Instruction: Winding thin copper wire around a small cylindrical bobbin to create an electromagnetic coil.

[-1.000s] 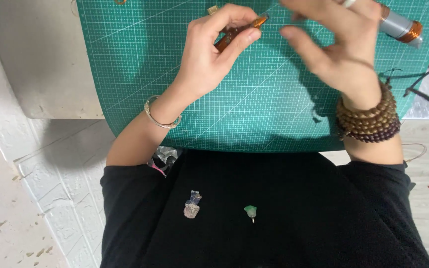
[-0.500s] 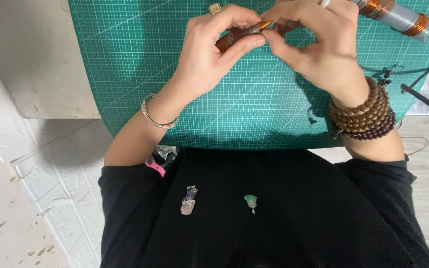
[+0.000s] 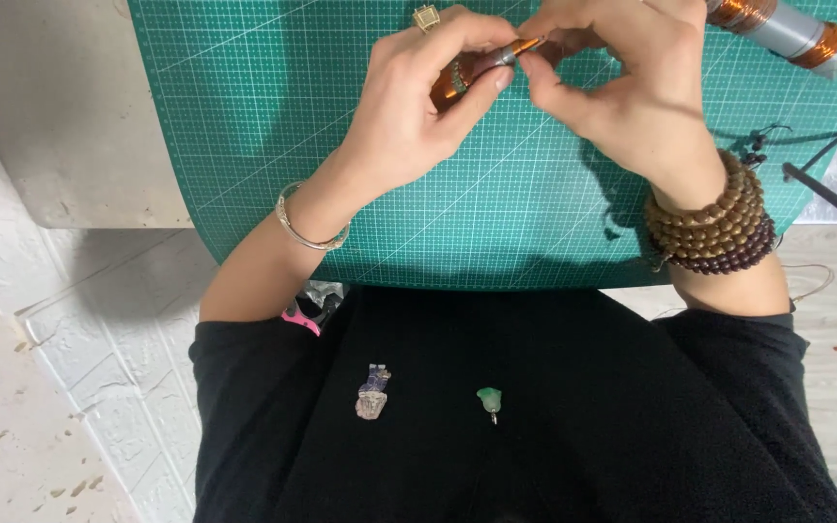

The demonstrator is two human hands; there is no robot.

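Note:
My left hand (image 3: pixel 418 107) grips a small brown tool with a copper-coloured tip (image 3: pixel 472 73) above the green cutting mat (image 3: pixel 273 126). My right hand (image 3: pixel 632 87) meets it from the right, its fingertips pinched at the tool's tip. A thin silver bangle (image 3: pixel 307 228) circles my left wrist. Several strands of brown wooden beads (image 3: pixel 714 228) wrap my right wrist. What the right fingertips pinch is too small to make out.
A spool of copper wire (image 3: pixel 777 27) lies at the mat's top right. Black cords (image 3: pixel 825 165) trail off the right edge. On my black lap rest a small grey-purple pendant (image 3: pixel 372 392) and a small green pendant (image 3: pixel 488 401). A pink-handled object (image 3: pixel 304 315) pokes out by my left elbow.
My right hand came down from an open spread and closed its fingertips onto the tool's tip. The left hand kept its grip on the tool.

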